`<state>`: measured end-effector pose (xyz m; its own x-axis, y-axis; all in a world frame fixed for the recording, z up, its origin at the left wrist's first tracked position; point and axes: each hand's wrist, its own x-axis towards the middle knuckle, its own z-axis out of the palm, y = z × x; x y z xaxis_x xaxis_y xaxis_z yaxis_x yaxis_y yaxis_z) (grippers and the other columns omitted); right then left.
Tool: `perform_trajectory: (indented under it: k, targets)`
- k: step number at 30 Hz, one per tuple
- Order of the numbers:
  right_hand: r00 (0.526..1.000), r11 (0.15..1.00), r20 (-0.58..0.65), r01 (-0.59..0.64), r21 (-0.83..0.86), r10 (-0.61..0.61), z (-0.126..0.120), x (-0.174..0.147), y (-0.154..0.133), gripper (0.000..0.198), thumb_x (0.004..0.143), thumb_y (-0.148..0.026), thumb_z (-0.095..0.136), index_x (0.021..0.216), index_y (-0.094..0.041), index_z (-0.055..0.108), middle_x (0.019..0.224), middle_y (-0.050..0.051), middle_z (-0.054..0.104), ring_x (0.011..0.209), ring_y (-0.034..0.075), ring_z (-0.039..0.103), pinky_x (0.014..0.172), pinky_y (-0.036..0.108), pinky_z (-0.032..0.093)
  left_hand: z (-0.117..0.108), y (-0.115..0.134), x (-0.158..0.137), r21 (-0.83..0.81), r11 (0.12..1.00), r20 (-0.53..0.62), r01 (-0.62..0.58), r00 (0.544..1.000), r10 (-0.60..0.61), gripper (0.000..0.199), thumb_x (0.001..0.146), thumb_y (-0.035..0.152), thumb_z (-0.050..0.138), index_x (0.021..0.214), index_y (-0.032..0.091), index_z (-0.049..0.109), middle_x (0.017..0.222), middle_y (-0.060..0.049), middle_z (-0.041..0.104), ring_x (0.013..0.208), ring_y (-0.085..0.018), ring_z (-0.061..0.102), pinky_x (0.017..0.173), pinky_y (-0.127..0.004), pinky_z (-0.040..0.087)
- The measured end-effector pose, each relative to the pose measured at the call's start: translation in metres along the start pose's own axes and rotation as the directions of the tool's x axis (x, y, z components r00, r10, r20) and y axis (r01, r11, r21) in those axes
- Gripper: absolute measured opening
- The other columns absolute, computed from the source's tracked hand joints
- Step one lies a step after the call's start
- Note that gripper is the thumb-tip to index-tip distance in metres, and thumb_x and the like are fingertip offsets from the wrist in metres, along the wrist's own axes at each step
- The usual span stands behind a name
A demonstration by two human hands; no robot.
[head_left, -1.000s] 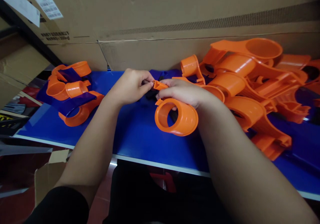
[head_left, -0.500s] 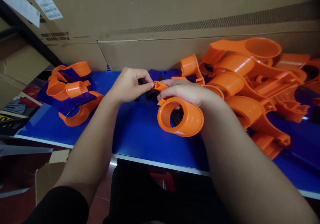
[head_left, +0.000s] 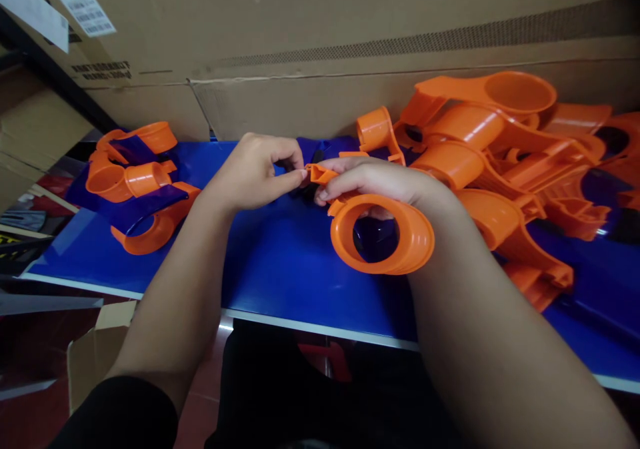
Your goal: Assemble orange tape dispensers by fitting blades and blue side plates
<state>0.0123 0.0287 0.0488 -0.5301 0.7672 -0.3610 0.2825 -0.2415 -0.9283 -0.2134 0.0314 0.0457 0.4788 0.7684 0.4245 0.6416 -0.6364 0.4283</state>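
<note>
My right hand (head_left: 367,179) is closed around an orange plastic part (head_left: 345,252) with a round ring at its near end. The ring hangs below my wrist, its opening facing me. A narrow channel-shaped end of the part sticks out past my right fingertips toward the left. At that end, the thumb and index finger of my left hand (head_left: 260,172) are pinched together; whether they grip the part's tip or a small piece is hidden. Dark items (head_left: 303,192) lie on the table behind the fingertips, too shaded to make out.
Many similar orange parts are heaped (head_left: 475,129) on the right of the blue table (head_left: 280,262). A smaller group of orange pieces (head_left: 150,179) with dark blue ones (head_left: 135,205) lies left. Cardboard (head_left: 300,22) stands along the back. An open carton (head_left: 100,349) sits below, left.
The orange part has turned in my right hand, so its ring has swung to the right and its opening faces me more. My left hand stays at the channel end. The view has shifted slightly.
</note>
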Motion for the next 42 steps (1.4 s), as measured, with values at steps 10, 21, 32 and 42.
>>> perform_trajectory:
  k: [10,21,32,42]
  targets:
    - [0.982,0.982,-0.052,0.18,-0.049,-0.183,0.003,0.009,0.006,0.033,0.073,-0.012,0.069,0.103,-0.024,0.066,0.083,-0.002,0.068,0.068,0.014,0.062,0.061,0.024,0.05,0.002,-0.007,0.001,-0.125,0.992,-0.052,0.021,0.998,-0.028,0.008,0.086,0.028,0.072,0.086,0.02,0.073,0.085,-0.002,0.075,0.079,-0.017,0.068,0.077,-0.03,0.052]
    - [0.72,0.697,-0.296,0.351,-0.626,-0.628,0.018,0.012,0.005,0.08,0.075,-0.014,0.067,0.151,-0.028,0.046,0.126,0.005,0.066,0.11,0.027,0.067,0.094,0.037,0.055,0.002,-0.007,0.003,-0.363,0.921,-0.146,0.139,0.968,-0.204,0.025,0.097,0.045,0.065,0.099,0.02,0.07,0.086,-0.003,0.074,0.081,-0.016,0.073,0.076,-0.03,0.06]
    - [0.614,0.491,-0.222,0.31,-0.814,-0.758,0.024,0.002,0.003,0.081,0.079,-0.013,0.063,0.155,-0.031,0.041,0.144,0.007,0.064,0.131,0.036,0.062,0.111,0.049,0.048,-0.022,0.009,-0.01,-0.084,0.994,-0.192,0.064,0.978,-0.079,0.022,0.097,0.041,0.067,0.099,0.021,0.076,0.089,-0.002,0.075,0.08,-0.017,0.067,0.072,-0.03,0.052]
    - [0.554,0.369,-0.196,0.218,-0.904,-0.809,0.015,0.006,0.007,0.075,0.08,-0.011,0.061,0.151,-0.031,0.049,0.142,0.004,0.069,0.13,0.037,0.065,0.103,0.049,0.054,-0.015,0.014,-0.007,0.258,0.966,-0.094,-0.019,0.995,0.045,0.019,0.103,0.029,0.05,0.103,0.02,0.067,0.086,-0.003,0.068,0.08,-0.018,0.065,0.08,-0.03,0.047]
